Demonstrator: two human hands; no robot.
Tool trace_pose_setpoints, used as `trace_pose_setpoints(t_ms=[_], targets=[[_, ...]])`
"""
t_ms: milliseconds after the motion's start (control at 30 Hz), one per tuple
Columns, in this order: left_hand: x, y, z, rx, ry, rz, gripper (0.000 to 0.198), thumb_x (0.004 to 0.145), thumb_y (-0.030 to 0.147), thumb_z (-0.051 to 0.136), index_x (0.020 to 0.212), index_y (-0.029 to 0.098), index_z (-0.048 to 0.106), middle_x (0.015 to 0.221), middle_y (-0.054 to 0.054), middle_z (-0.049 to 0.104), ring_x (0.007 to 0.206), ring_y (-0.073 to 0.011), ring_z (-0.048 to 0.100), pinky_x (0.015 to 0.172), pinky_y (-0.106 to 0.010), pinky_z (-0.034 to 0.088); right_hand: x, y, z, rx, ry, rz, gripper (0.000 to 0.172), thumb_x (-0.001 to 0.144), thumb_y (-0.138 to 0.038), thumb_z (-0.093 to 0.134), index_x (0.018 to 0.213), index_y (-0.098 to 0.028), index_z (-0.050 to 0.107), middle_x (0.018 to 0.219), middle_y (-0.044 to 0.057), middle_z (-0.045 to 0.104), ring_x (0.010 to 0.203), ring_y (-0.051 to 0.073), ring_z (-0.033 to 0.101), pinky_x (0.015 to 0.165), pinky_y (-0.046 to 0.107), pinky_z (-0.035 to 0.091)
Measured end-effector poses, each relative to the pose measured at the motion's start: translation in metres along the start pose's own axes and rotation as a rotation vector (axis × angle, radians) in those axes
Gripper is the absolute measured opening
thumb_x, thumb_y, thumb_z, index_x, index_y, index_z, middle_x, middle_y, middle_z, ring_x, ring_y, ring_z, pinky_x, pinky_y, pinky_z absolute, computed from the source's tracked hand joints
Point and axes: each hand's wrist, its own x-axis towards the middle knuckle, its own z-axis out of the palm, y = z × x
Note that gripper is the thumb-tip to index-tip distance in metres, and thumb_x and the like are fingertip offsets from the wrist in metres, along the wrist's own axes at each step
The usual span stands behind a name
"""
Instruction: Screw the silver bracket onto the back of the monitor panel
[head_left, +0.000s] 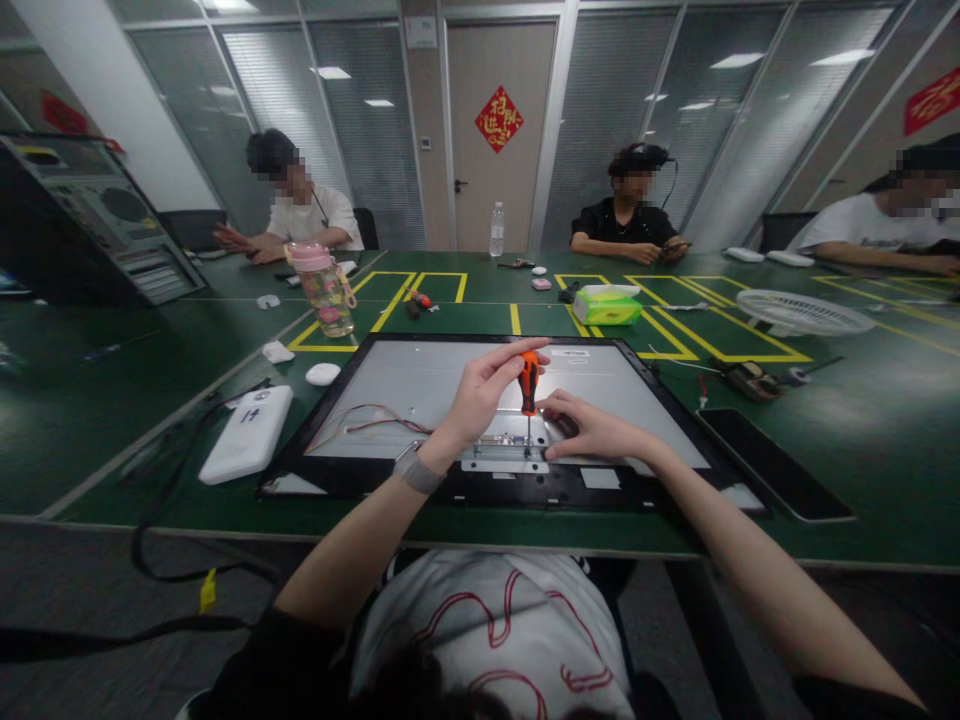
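Observation:
A large flat display panel (450, 375) with a black frame lies on the green table before me. My left hand (486, 385) has its fingers around the top of an orange and black screwdriver (529, 382). The screwdriver stands upright, its shaft pointing down at a metal bracket (499, 466) near the panel's front edge. Close to the right of the shaft, my right hand (589, 428) has thumb and fingers apart, its fingertips by the handle's lower end and the bracket. Thin wires (375, 425) run across the panel's left part.
A white power bank (247, 435) and a floral bottle (326, 290) are at left, a black phone (774, 462) at right. Behind the panel are a green tissue pack (606, 305) and a white fan cover (804, 312). Several people sit across the table (465, 540).

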Motion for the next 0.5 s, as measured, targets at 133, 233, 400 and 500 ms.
trace_pose_setpoints(t_ms=[133, 233, 400, 500], targets=[[0.000, 0.001, 0.000, -0.006, -0.008, -0.002, 0.030, 0.092, 0.026, 0.053, 0.117, 0.021, 0.070, 0.108, -0.007, 0.074, 0.103, -0.0193, 0.066, 0.098, -0.034, 0.047, 0.000, -0.002, -0.001, 0.002, -0.006, 0.005, 0.065, 0.073, -0.057, 0.074, 0.125, -0.022, 0.057, 0.102, 0.006, 0.050, 0.090, 0.023, 0.052, 0.079, 0.036, 0.048], [0.001, 0.002, 0.001, -0.007, -0.007, 0.004, 0.031, 0.093, 0.024, 0.050, 0.116, 0.021, 0.070, 0.107, -0.007, 0.073, 0.103, -0.0185, 0.065, 0.098, -0.034, 0.046, 0.000, -0.003, -0.001, 0.002, -0.007, 0.004, 0.066, 0.073, -0.058, 0.073, 0.125, -0.021, 0.057, 0.101, 0.006, 0.050, 0.089, 0.023, 0.053, 0.078, 0.036, 0.049], [0.000, 0.009, 0.004, 0.119, 0.021, 0.054, 0.023, 0.088, 0.027, 0.061, 0.108, 0.022, 0.072, 0.102, -0.005, 0.069, 0.090, -0.0146, 0.063, 0.083, -0.027, 0.050, 0.000, -0.001, -0.001, -0.003, -0.004, -0.008, 0.065, 0.073, -0.058, 0.073, 0.125, -0.022, 0.057, 0.101, 0.006, 0.050, 0.089, 0.023, 0.053, 0.078, 0.036, 0.048], [-0.001, 0.011, 0.005, 0.192, 0.030, 0.075, 0.021, 0.085, 0.029, 0.065, 0.103, 0.022, 0.074, 0.098, -0.004, 0.065, 0.081, -0.0121, 0.060, 0.073, -0.025, 0.049, 0.000, -0.002, -0.001, -0.003, -0.005, -0.014, 0.065, 0.073, -0.058, 0.073, 0.125, -0.022, 0.057, 0.102, 0.006, 0.050, 0.088, 0.022, 0.052, 0.078, 0.036, 0.048]])
